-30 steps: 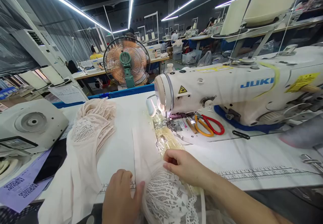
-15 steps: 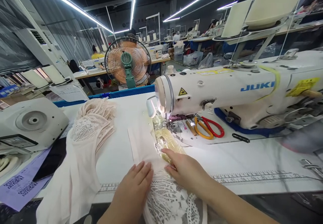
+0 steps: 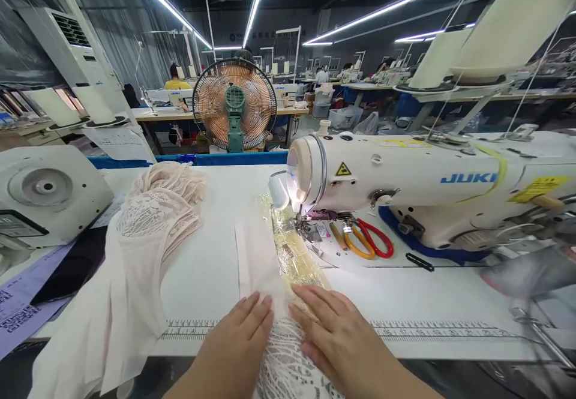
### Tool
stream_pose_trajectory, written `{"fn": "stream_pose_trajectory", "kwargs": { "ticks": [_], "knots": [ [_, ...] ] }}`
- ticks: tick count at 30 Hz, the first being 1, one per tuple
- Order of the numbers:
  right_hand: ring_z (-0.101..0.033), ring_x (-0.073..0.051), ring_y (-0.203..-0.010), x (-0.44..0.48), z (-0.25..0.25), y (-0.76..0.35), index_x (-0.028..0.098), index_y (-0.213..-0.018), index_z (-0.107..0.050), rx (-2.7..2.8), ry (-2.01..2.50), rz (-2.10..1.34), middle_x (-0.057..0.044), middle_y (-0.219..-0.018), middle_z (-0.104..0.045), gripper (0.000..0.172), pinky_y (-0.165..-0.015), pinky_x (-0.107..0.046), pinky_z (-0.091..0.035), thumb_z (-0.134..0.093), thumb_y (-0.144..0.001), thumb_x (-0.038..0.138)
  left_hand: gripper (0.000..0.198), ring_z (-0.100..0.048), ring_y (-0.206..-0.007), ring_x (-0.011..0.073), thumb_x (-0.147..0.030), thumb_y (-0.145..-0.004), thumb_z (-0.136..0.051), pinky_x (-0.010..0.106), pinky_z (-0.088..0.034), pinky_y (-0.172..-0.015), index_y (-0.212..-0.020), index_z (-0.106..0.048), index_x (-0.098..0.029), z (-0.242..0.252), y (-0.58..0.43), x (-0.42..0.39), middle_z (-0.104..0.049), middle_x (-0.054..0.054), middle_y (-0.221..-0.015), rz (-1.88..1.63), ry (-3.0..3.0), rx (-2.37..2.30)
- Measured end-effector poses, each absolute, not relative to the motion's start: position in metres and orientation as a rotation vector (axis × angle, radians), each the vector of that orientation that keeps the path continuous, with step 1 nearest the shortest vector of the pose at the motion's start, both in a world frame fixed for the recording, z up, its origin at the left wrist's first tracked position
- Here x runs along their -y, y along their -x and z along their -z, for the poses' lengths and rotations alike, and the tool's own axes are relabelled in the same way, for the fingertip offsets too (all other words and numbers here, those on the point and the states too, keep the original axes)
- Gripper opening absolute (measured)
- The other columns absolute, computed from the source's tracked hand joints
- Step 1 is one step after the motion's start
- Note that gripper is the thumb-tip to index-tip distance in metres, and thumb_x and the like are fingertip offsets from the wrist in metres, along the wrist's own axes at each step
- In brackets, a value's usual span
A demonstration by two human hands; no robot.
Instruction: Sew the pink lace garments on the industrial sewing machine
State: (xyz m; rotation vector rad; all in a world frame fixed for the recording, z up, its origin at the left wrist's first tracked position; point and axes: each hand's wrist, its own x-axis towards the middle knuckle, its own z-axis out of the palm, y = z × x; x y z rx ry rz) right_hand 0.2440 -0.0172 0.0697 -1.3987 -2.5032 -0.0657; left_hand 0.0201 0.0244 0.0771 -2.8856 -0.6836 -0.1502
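Observation:
My left hand (image 3: 236,342) and my right hand (image 3: 335,336) lie flat, fingers stretched out, side by side on a pale lace garment piece (image 3: 258,267) at the table's near edge. The fabric runs from between my hands up toward the needle area (image 3: 302,222) of a white JUKI sewing machine (image 3: 405,177). A strip of shiny clear plastic (image 3: 297,255) lies along the fabric's right side, just beyond my right fingertips.
A stack of pink lace pieces (image 3: 148,225) lies at the left. Orange and red scissors (image 3: 366,240) rest on the machine bed. A printed ruler (image 3: 405,330) runs along the table edge. A white device (image 3: 45,192) stands far left, a fan (image 3: 234,108) behind.
Both hands went from curled and pinching the fabric to lying flat on it, sliding it forward toward the machine. The view has tilted up a little.

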Motion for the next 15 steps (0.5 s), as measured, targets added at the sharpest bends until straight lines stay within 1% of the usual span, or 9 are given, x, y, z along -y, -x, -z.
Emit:
{"fn": "stream_pose_trajectory", "kwargs": {
  "ticks": [1,4,10,13,15],
  "knots": [
    [-0.043,-0.029,-0.12,0.017,-0.07,-0.245,0.018,-0.125,-0.051,2.567,1.33,0.082,-0.009,-0.134,-0.047,0.044,-0.097,-0.044,-0.036,-0.054,-0.082,0.021,0.05,-0.047,-0.119,0.0282,-0.009,-0.073,-0.046,0.036,-0.048,-0.093,-0.122,-0.051,-0.007,-0.081,-0.02,-0.024,-0.048,0.013,-0.131,0.131,2.897,0.69],
    [-0.045,-0.029,-0.12,0.015,-0.069,-0.246,0.013,-0.127,-0.049,2.729,1.283,0.122,-0.009,-0.133,-0.048,0.047,-0.095,-0.044,-0.04,-0.054,-0.082,0.025,0.048,-0.043,-0.122,0.0281,-0.005,-0.075,-0.045,0.037,-0.045,-0.096,-0.123,-0.05,-0.006,-0.086,-0.021,-0.023,-0.045,0.014,-0.133,0.098,2.919,0.692],
    [-0.04,-0.03,-0.124,0.02,-0.066,-0.244,0.013,-0.131,-0.046,2.694,1.355,0.116,-0.007,-0.137,-0.041,0.049,-0.098,-0.046,-0.041,-0.051,-0.084,0.027,0.044,-0.039,-0.123,0.032,-0.012,-0.083,-0.046,0.044,-0.045,-0.095,-0.126,-0.047,-0.009,-0.08,-0.024,-0.028,-0.04,0.017,-0.136,0.105,2.877,0.746],
    [-0.04,-0.028,-0.125,0.033,-0.073,-0.257,0.012,-0.133,-0.043,2.503,1.387,0.076,-0.009,-0.136,-0.043,0.048,-0.098,-0.045,-0.041,-0.046,-0.086,0.022,0.043,-0.038,-0.123,0.0318,-0.016,-0.085,-0.044,0.044,-0.044,-0.096,-0.127,-0.046,-0.01,-0.081,-0.025,-0.029,-0.039,0.016,-0.136,0.044,2.885,0.726],
    [-0.046,-0.025,-0.12,0.048,-0.078,-0.27,0.013,-0.128,-0.049,2.248,1.462,-0.004,-0.011,-0.13,-0.051,0.042,-0.096,-0.039,-0.044,-0.042,-0.088,0.021,0.043,-0.038,-0.124,0.0315,-0.017,-0.086,-0.043,0.044,-0.044,-0.096,-0.128,-0.045,-0.01,-0.082,-0.025,-0.03,-0.038,0.016,-0.137,0.03,2.886,0.719]
  ]
}}
